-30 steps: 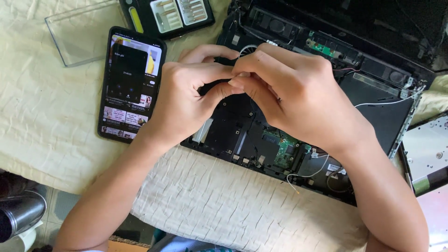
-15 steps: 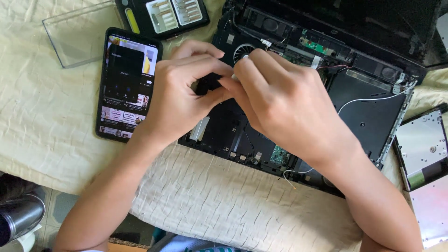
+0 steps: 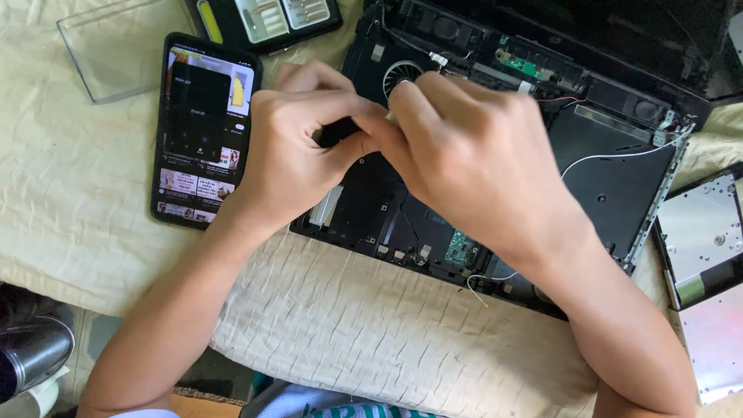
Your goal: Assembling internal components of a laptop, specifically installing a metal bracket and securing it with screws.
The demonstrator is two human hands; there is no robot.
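Both hands meet over the middle of the opened laptop [image 3: 619,178]. The left hand [image 3: 290,159] curls with thumb and fingers pinching a small dark part [image 3: 338,131] just above the black inner frame, and the right hand [image 3: 472,162] lies across it, fingertips pressed against the same spot; what exactly sits under them is hidden by the knuckles. The part is beside the round fan [image 3: 398,76], at the upper left of the laptop's interior.

To handle this well, I judge that the grip should stay low and close to the part, pulling straight rather than twisting, since thin wires [image 3: 604,159] and a green circuit board [image 3: 462,248] lie near and could snag. Steadying the laptop frame with the heels of the hands would help.

Outward from there: one phone [image 3: 203,128] with a lit screen lies just left of the laptop on the pale cloth [image 3: 387,333]. One clear plastic lid [image 3: 116,46] and one dark case of small tool bits [image 3: 267,22] sit above the phone. One silver disc drive [image 3: 700,240] rests at the right edge. One laptop, two hands, one fan.
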